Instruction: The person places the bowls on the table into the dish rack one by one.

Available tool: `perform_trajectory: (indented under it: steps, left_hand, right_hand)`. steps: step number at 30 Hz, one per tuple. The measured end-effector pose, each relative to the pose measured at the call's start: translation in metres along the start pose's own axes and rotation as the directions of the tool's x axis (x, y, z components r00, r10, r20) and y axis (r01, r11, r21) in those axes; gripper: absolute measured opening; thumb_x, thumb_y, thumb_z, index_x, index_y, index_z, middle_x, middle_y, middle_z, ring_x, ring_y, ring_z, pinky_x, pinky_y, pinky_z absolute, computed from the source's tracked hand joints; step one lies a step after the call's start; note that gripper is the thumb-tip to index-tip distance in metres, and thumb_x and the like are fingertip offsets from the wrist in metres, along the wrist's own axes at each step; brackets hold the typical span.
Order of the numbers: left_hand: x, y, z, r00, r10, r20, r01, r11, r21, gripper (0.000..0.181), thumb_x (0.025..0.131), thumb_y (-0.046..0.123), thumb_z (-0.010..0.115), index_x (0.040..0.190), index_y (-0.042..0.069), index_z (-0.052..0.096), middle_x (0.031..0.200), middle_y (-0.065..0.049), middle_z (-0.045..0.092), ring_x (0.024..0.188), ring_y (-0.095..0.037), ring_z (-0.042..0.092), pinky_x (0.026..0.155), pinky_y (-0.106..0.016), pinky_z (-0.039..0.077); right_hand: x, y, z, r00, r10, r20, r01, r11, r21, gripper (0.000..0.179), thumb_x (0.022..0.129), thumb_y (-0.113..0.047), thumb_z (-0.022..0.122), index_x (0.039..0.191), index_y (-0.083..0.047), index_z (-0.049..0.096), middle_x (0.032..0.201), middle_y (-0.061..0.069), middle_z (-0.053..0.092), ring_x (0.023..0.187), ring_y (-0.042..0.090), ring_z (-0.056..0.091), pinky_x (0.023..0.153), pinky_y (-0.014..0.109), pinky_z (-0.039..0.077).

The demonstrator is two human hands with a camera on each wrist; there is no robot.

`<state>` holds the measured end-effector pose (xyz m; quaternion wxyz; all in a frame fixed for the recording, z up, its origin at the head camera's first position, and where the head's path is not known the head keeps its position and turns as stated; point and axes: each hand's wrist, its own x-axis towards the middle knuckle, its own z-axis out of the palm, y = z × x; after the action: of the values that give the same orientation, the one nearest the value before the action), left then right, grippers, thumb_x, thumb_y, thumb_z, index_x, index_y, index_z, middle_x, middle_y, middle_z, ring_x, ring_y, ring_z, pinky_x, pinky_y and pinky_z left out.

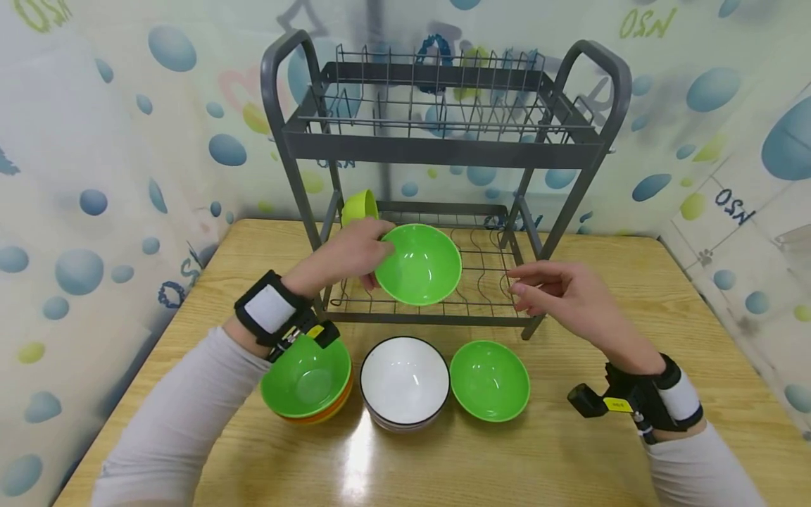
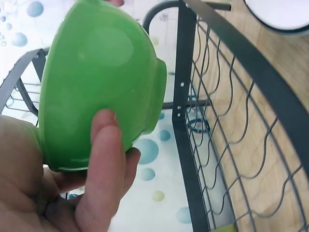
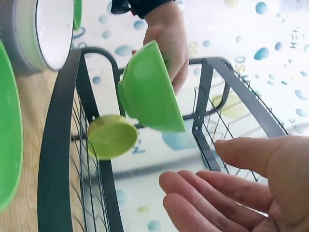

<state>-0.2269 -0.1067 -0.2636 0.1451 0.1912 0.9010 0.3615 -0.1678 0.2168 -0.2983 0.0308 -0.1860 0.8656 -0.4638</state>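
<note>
My left hand [image 1: 356, 248] grips a green bowl [image 1: 419, 265] by its left side, thumb at the rim and fingers under the outer wall. The bowl is held over the front of the dish rack's lower shelf [image 1: 437, 319], its inside facing the head camera. In the left wrist view the fingers [image 2: 104, 159] lie against the bowl's outside [image 2: 104, 72]. My right hand [image 1: 564, 299] hovers by the rack's right front leg, holding nothing, its fingers loosely bent. Behind my left hand, a yellow-green bowl [image 1: 360, 205] stands tilted at the lower shelf's left end.
In front of the rack stand a green bowl [image 1: 310, 380] stacked on orange ones, a stack of white bowls [image 1: 405, 380] with dark rims, and another green bowl [image 1: 490, 381]. The rack's upper wire basket [image 1: 443, 148] overhangs the lower shelf. A patterned curtain [image 1: 127, 176] hangs behind the wooden table [image 1: 570, 451].
</note>
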Motion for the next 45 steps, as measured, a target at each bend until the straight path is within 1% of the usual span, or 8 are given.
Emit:
perform_trajectory:
  steps: [12,19,24,30,32,35,38,45]
  left_hand:
    - [0.029,0.006,-0.027,0.961,0.063,-0.269,-0.006,0.978,0.209,0.034,0.099,0.013,0.032,0.121,0.004,0.056,0.089,-0.014,0.062,0.055,-0.024,0.065,0.045,-0.03,0.054]
    - [0.043,0.011,-0.036,0.916,0.139,-0.376,-0.043,0.966,0.254,0.061,0.096,0.004,0.026,0.154,0.017,0.019,0.087,-0.017,0.063,0.045,-0.022,0.057,0.042,-0.033,0.048]
    - [0.05,0.012,-0.04,0.889,0.171,-0.425,-0.034,0.95,0.311,0.063,0.095,0.003,0.029,0.155,0.008,0.008,0.079,-0.015,0.063,0.046,-0.024,0.055,0.054,-0.032,0.05]
    - [0.062,0.007,-0.04,0.858,0.239,-0.455,0.004,0.882,0.471,0.048,0.093,0.001,0.026,0.14,-0.002,0.035,0.145,-0.023,0.033,0.087,-0.03,0.048,0.095,-0.043,0.041]
    - [0.068,0.007,-0.039,0.863,0.211,-0.459,0.054,0.865,0.499,0.03,0.093,0.0,0.026,0.104,-0.001,0.053,0.119,-0.02,0.047,0.075,-0.026,0.044,0.082,-0.039,0.041]
    - [0.077,0.007,-0.033,0.874,0.157,-0.46,0.133,0.833,0.538,0.029,0.095,0.001,0.025,0.069,0.009,0.037,0.084,-0.011,0.042,0.059,-0.02,0.036,0.064,-0.033,0.037]
    - [0.084,0.006,-0.024,0.853,0.17,-0.494,0.164,0.811,0.562,0.03,0.098,0.003,0.025,0.085,0.002,0.052,0.079,-0.01,0.045,0.058,-0.019,0.04,0.057,-0.03,0.04]
    - [0.104,-0.005,-0.006,0.783,0.339,-0.521,0.198,0.657,0.727,0.04,0.1,0.003,0.03,0.136,-0.001,0.046,0.097,-0.016,0.062,0.063,-0.022,0.059,0.054,-0.032,0.054]
  right_hand:
    - [-0.003,0.035,-0.016,0.947,0.006,-0.321,-0.097,0.958,-0.269,0.039,0.088,-0.03,0.067,0.12,-0.008,0.066,0.107,0.015,0.07,0.085,0.007,0.065,0.063,0.015,0.05]
    - [0.0,0.053,-0.017,0.965,0.113,-0.235,-0.159,0.97,-0.186,0.059,0.09,-0.033,0.065,0.14,-0.008,0.048,0.123,0.021,0.062,0.105,0.032,0.063,0.071,0.018,0.053]
    - [0.002,0.061,-0.013,0.973,0.168,-0.161,-0.168,0.986,0.012,0.063,0.093,-0.023,0.061,0.148,-0.006,0.035,0.124,0.027,0.061,0.095,0.01,0.069,0.077,0.027,0.058]
    - [0.001,0.066,-0.011,0.974,0.171,-0.146,-0.163,0.984,0.069,0.061,0.094,-0.023,0.059,0.148,-0.006,0.036,0.119,0.028,0.063,0.09,0.003,0.068,0.078,0.027,0.057]
    - [0.0,0.067,-0.011,0.973,0.18,-0.141,-0.172,0.983,0.071,0.062,0.094,-0.025,0.059,0.148,-0.008,0.036,0.12,0.028,0.063,0.09,0.003,0.068,0.078,0.025,0.057]
    - [-0.002,0.068,-0.012,0.972,0.191,-0.138,-0.183,0.981,0.063,0.062,0.094,-0.027,0.059,0.149,-0.009,0.036,0.12,0.027,0.063,0.09,0.003,0.068,0.078,0.025,0.057]
    - [-0.003,0.069,-0.012,0.971,0.198,-0.135,-0.191,0.98,0.064,0.062,0.094,-0.027,0.059,0.149,-0.009,0.036,0.121,0.026,0.063,0.09,0.004,0.068,0.078,0.025,0.057]
    - [-0.003,0.07,-0.012,0.973,0.189,-0.134,-0.18,0.981,0.074,0.061,0.094,-0.026,0.059,0.148,-0.009,0.036,0.121,0.027,0.062,0.09,0.004,0.068,0.077,0.024,0.057]
